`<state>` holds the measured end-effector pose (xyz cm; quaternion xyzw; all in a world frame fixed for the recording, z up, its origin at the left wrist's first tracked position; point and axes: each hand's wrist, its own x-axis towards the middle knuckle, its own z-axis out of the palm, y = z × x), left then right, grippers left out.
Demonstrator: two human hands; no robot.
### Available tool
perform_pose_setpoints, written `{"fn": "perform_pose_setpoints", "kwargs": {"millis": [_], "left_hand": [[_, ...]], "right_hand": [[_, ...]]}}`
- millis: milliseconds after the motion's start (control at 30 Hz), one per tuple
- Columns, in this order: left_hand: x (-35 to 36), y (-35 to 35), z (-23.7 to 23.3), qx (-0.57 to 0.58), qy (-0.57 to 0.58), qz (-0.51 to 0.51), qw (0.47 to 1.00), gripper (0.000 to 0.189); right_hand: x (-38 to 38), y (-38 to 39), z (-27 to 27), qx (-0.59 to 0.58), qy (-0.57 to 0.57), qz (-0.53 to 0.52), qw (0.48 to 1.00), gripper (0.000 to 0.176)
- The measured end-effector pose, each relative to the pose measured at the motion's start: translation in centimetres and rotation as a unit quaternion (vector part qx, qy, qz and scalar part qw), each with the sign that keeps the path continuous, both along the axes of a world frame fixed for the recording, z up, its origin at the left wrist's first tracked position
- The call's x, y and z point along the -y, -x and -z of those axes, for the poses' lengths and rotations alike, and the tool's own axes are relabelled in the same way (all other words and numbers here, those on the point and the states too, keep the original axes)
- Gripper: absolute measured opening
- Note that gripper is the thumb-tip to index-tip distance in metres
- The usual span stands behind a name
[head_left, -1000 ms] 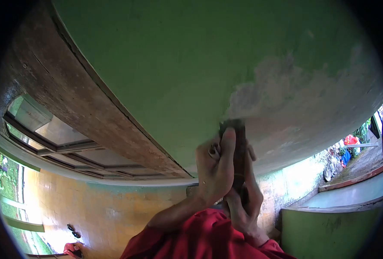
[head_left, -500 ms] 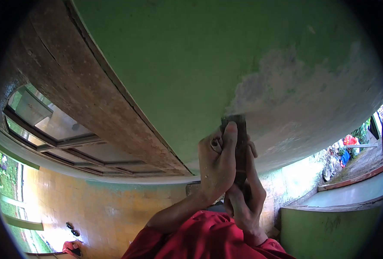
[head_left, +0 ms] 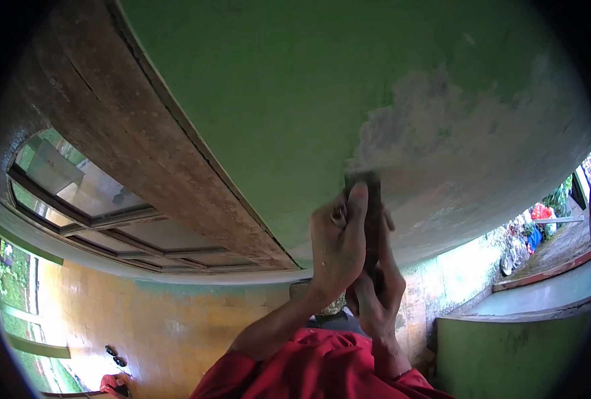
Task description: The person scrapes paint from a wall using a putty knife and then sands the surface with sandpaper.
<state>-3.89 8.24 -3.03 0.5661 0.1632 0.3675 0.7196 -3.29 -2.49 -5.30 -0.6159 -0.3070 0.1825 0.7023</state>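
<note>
A dark, flat scraper (head_left: 373, 193) has its broad end against the green wall (head_left: 262, 100), at the border where paint gives way to a bare grey-white patch (head_left: 455, 153). My left hand (head_left: 336, 243) is wrapped round the scraper's upper part, its thumb lying along the flat face. Lower down, my right hand (head_left: 381, 292) grips the narrow handle end, with fingers behind the tool. Most of the handle is hidden by both hands.
A weathered wooden frame (head_left: 129, 126) with window panes (head_left: 152, 236) runs along the left. Below lies a yellowish tiled floor (head_left: 176, 332) with dark footwear (head_left: 115, 356) and a red item (head_left: 114, 384). A low green wall (head_left: 508, 352) stands at right.
Both hands and the scraper have shifted slightly, the broad end a little up the wall. The whole view has moved slightly too. The grip stays the same.
</note>
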Motion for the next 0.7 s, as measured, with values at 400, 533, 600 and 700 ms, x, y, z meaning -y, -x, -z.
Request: {"fn": "perform_pose_setpoints", "kwargs": {"millis": [400,533,600,700], "left_hand": [[-0.1,0.3,-1.2,0.008,-0.037,0.002,0.999,0.041],[0.0,0.3,-0.7,0.010,0.016,0.010,1.000,0.043],[0.2,0.5,-0.6,0.004,0.001,0.008,1.000,0.043],[-0.1,0.3,-0.5,0.020,-0.015,0.010,1.000,0.042]], "right_hand": [[0.6,0.1,-0.9,-0.002,0.022,-0.018,1.000,0.073],[0.5,0.3,0.0,0.010,0.014,-0.006,1.000,0.074],[0.5,0.0,-0.7,0.000,0.015,-0.010,1.000,0.074],[0.6,0.3,0.0,0.022,0.022,-0.004,1.000,0.075]]}}
